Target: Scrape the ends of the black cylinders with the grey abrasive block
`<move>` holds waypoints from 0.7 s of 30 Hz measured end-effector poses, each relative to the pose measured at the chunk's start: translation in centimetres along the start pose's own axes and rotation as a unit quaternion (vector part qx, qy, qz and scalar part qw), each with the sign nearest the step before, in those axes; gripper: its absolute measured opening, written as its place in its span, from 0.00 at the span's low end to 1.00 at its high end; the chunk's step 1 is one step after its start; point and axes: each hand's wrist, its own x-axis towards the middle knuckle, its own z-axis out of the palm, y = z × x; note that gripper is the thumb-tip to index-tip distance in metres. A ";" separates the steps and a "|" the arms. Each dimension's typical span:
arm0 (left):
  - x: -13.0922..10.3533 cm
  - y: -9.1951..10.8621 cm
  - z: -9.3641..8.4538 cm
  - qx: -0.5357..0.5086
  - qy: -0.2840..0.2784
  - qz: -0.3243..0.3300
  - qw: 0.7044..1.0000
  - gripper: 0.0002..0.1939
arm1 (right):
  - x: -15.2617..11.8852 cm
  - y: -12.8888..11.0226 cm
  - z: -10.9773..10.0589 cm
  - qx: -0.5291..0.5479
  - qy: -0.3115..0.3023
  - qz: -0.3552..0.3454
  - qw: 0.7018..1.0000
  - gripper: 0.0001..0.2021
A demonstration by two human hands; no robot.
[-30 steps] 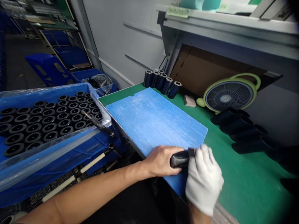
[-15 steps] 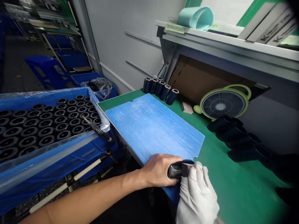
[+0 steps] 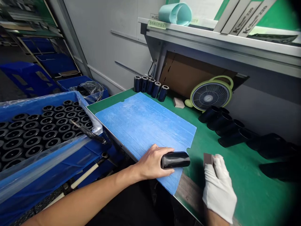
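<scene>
My bare left hand (image 3: 152, 163) is closed around one end of a glossy black cylinder (image 3: 177, 160), which lies on its side over the near part of a blue sheet (image 3: 145, 122). To the right, my right hand (image 3: 218, 188) wears a white glove and grips a small brown-grey sanding block (image 3: 208, 159) above the green tabletop. A gap separates the block from the cylinder. The right fingertips are partly hidden by the glove's folds and the block.
Several black cylinders (image 3: 151, 86) stand at the table's back; more black tubes (image 3: 231, 127) lie at right. A pale block (image 3: 178, 103) sits by a green-rimmed fan (image 3: 209, 95). At left, a blue crate (image 3: 47, 99) holds many black cylinders. A shelf (image 3: 211, 34) overhangs the table.
The sanding block in my right hand has moved off the cylinder, to the right. My left hand still holds the cylinder, now more fully visible. The whole view has shifted.
</scene>
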 end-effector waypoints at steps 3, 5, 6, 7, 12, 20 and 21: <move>0.0 0.1 0.0 -0.008 0.005 -0.011 1.000 0.31 | -0.5 -3.9 -0.3 0.022 -0.046 -0.026 0.998 0.29; 0.1 0.0 0.1 -0.010 -0.002 0.000 1.000 0.30 | -0.1 -7.1 -0.6 0.019 -0.091 -0.031 0.995 0.24; 0.1 -0.1 0.1 -0.009 -0.010 0.009 1.000 0.29 | 0.3 -8.5 -0.7 0.011 -0.110 -0.048 0.993 0.20; 0.2 -0.1 0.1 -0.009 -0.018 0.018 1.000 0.27 | 0.7 -9.6 -0.6 0.002 -0.118 -0.076 0.990 0.18; 0.3 -0.3 0.1 -0.017 -0.016 0.000 1.000 0.27 | 2.3 -9.9 -0.1 -0.024 -0.084 -0.160 0.983 0.16; 0.3 -0.5 0.1 -0.028 -0.018 -0.006 0.999 0.30 | 1.2 -7.8 0.4 -0.045 -0.070 -0.173 0.981 0.17; 0.4 -0.5 0.0 -0.033 -0.021 -0.007 0.999 0.29 | 1.3 -7.3 0.4 -0.047 -0.085 -0.173 0.980 0.18</move>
